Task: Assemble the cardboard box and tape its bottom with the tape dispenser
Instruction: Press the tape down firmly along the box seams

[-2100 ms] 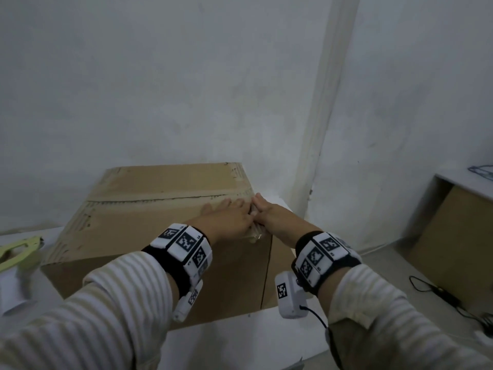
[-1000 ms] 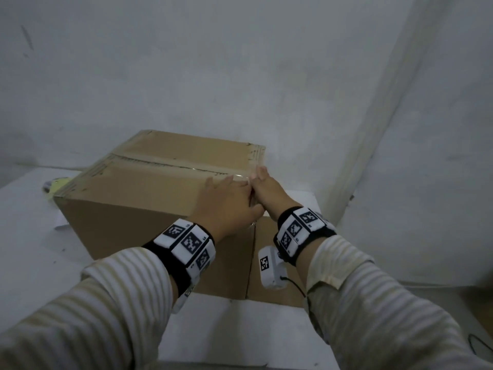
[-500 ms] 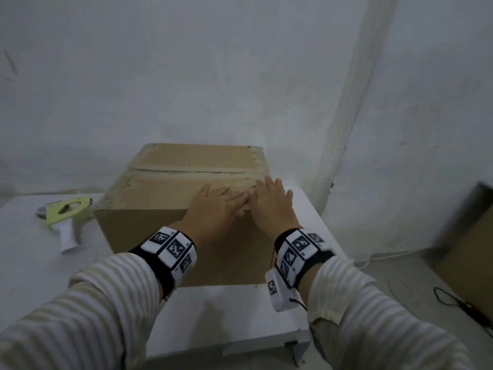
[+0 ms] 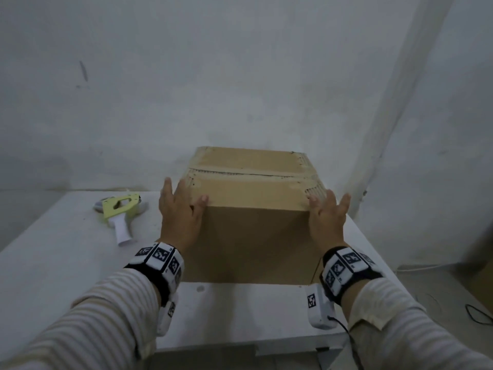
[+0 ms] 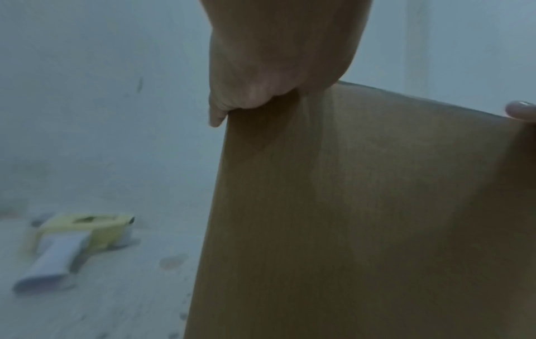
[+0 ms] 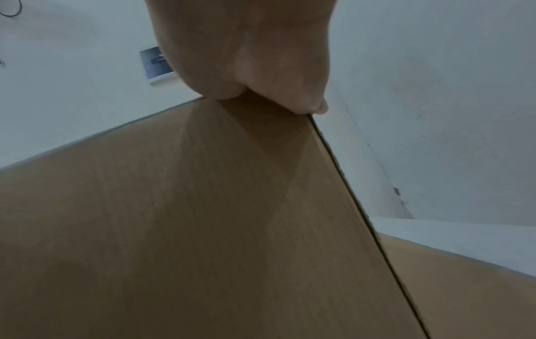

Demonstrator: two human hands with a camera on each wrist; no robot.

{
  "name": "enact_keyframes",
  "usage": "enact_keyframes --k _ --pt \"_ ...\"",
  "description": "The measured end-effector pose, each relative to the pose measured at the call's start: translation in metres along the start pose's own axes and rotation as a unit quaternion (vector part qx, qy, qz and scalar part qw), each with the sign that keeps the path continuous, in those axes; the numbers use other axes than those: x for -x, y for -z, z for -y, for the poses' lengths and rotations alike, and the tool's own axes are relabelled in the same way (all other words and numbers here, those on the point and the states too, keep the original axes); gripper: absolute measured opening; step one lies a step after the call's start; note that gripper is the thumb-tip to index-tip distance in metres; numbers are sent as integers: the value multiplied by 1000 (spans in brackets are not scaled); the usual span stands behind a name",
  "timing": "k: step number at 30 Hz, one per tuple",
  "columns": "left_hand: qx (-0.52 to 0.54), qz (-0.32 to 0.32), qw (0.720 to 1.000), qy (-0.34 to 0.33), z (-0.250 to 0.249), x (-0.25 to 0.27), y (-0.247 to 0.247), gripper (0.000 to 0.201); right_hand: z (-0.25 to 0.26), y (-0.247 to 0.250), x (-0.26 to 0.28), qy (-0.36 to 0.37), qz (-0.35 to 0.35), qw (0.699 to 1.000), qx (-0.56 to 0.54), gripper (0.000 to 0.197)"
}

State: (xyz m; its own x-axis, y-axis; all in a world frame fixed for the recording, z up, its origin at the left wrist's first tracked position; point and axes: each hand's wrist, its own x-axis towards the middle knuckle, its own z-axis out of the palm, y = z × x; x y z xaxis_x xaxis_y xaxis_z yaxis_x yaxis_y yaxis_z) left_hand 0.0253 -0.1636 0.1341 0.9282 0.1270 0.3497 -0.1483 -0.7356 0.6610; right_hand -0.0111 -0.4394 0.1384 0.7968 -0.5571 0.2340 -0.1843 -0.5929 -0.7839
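Note:
The brown cardboard box [image 4: 253,236] stands on the white table [image 4: 66,263], its top flaps closed and clear tape along their seam [image 4: 250,174]. My left hand [image 4: 181,209] lies against the box's near left top corner, fingers straight along the side and thumb on the top edge. At the near right top corner my right hand [image 4: 326,214] presses with straight, spread fingers. The wrist views show each palm [image 5: 275,57] [image 6: 246,45] against the box wall [image 5: 362,218] [image 6: 203,229]. The yellow-green tape dispenser [image 4: 120,209] [image 5: 75,238] lies on the table, left of the box, held by no hand.
A white wall rises close behind the box, with a wall corner [image 4: 378,145] at the right. The table's front edge [image 4: 240,345] is near my wrists. On the floor at the right lie black cables [image 4: 477,313] and a brown board [image 4: 486,279].
Both hands have left the right end of the taped seam and moved apart to the box's two near top corners. The box now faces me squarely.

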Motion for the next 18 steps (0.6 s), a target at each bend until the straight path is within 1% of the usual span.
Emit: enact_keyframes --k 2,4,8,11,16,18 --pt "91 -7 996 20 6 5 -3 66 -4 0 4 4 8 1000 -20 61" --pt "117 -14 993 23 11 8 -7 63 -10 0 8 12 13 999 -40 60" --pt "123 -31 992 25 13 8 -9 53 -17 1 12 31 24 998 -43 57" --pt "130 -37 990 37 7 8 -7 53 -13 4 11 26 33 998 -39 56" --pt "135 -44 985 97 -14 0 8 53 3 14 -3 20 45 999 -19 54" --pt "121 -56 986 101 -28 -9 19 53 17 24 -13 31 50 998 -19 57"
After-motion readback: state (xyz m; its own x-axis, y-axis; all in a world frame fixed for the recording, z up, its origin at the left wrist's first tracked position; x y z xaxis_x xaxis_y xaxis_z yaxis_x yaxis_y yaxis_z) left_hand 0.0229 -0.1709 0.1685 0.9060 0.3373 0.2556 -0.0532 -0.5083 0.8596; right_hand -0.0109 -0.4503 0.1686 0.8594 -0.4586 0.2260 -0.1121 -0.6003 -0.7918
